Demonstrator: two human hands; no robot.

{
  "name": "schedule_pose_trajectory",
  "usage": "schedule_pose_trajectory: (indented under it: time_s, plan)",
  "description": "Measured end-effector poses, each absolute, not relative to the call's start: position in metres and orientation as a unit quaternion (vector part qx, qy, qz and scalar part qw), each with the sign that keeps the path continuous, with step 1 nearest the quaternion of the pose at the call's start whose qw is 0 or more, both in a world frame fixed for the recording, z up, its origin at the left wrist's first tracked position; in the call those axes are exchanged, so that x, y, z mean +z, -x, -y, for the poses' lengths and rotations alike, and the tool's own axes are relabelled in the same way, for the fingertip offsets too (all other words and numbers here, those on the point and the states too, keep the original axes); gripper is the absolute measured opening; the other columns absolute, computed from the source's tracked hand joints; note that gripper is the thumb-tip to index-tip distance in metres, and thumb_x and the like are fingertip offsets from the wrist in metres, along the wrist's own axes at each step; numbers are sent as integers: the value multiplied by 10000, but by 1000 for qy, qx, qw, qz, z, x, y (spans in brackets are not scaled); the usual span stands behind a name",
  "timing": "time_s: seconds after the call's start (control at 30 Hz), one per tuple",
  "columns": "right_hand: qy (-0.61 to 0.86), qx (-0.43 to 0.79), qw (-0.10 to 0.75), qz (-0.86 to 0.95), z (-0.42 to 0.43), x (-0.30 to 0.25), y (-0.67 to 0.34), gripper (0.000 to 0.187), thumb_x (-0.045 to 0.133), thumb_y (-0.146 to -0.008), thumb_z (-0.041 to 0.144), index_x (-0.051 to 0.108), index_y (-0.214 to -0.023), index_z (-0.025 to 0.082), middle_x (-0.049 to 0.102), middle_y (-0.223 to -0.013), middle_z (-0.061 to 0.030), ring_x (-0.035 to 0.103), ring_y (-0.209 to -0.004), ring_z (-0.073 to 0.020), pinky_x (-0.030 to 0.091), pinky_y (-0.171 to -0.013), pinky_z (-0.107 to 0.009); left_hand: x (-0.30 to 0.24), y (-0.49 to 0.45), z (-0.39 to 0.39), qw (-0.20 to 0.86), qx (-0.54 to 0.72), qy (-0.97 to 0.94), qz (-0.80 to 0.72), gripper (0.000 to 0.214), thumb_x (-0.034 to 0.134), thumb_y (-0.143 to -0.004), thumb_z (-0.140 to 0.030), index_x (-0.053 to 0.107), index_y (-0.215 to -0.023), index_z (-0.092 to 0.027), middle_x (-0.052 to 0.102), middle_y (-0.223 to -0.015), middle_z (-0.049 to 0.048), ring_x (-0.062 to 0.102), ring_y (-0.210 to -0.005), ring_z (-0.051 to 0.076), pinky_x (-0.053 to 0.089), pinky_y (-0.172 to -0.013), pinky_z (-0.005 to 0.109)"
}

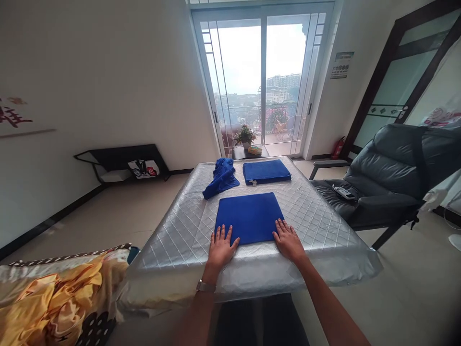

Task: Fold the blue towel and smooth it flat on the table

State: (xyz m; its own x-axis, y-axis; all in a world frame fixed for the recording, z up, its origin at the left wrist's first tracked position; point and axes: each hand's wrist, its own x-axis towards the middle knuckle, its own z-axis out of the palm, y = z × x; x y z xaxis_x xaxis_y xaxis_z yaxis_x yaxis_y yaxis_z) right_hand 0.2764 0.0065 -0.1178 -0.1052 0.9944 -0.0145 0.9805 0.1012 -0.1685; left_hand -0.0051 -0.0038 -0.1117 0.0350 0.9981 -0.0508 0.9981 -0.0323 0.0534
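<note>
Pale walls [360, 29] are edged below by a dark baseboard [46, 224]. Daylight is let in through a glass sliding door [264, 86], beyond which buildings [285, 80] are seen. A table [169, 250] is covered with quilted silver sheeting [317, 235]. A dark armchair [382, 166] is placed at the right, and a red fire extinguisher [337, 148] is set beside a dark-framed door [399, 77]. On the beige floor [144, 209], a black rack [124, 157] is set by the left wall [101, 86].
</note>
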Motion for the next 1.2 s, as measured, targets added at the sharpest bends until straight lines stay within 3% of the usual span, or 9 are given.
schedule_pose_trajectory:
  time_s: [0.23, 0.43, 0.63, 0.9, 1.2]
  plan:
    - [664, 71, 74, 741, -5, -118, -277, 630, 248, -1032, 412, 263, -1595, 130, 215, -1661, -68, 171, -1539, -224, 144, -1245, -438, -99, -97, -10, 14, 110, -827, -551, 636, 238, -1035, -560, 287, -1589, -252, 251, -1661, 54, 194, -1537, 252, 178, -1245, 480]
    - [646, 65, 66, 758, 0, -113, -279, 603, 261, -1012, 283, 270, -1594, 129, 215, -1661, -73, 178, -1537, -230, 162, -1235, -420, -112, -149, -35, 36, 122, -855, -503, 597, 198, -1051, -521, 367, -1556, -252, 318, -1638, 57, 221, -1529, 236, 175, -1243, 493]
    - [660, 65, 82, 744, -1, -114, -276, 623, 229, -1038, 428, 309, -1583, 136, 258, -1650, -68, 206, -1529, -222, 138, -1239, -418, -123, -102, -27, 47, 116, -811, -571, 619, 209, -1035, -577, 338, -1567, -288, 280, -1650, 39, 189, -1538, 245, 139, -1247, 511]
    - [665, 62, 85, 739, 2, -111, -275, 617, 236, -1030, 426, 323, -1580, 161, 284, -1644, -52, 226, -1523, -215, 137, -1239, -417, -122, 11, -10, 3, 41, -702, -711, 651, 187, -1030, -582, 254, -1592, -260, 213, -1671, 52, 163, -1541, 285, 150, -1239, 519]
    - [664, 55, 78, 742, 0, -114, -277, 619, 236, -1031, 431, 318, -1582, 160, 266, -1649, -44, 213, -1528, -221, 158, -1242, -425, -125, 20, -3, 3, 65, -696, -715, 707, 198, -1020, -614, 274, -1589, -202, 220, -1666, 92, 174, -1537, 301, 184, -1236, 492]
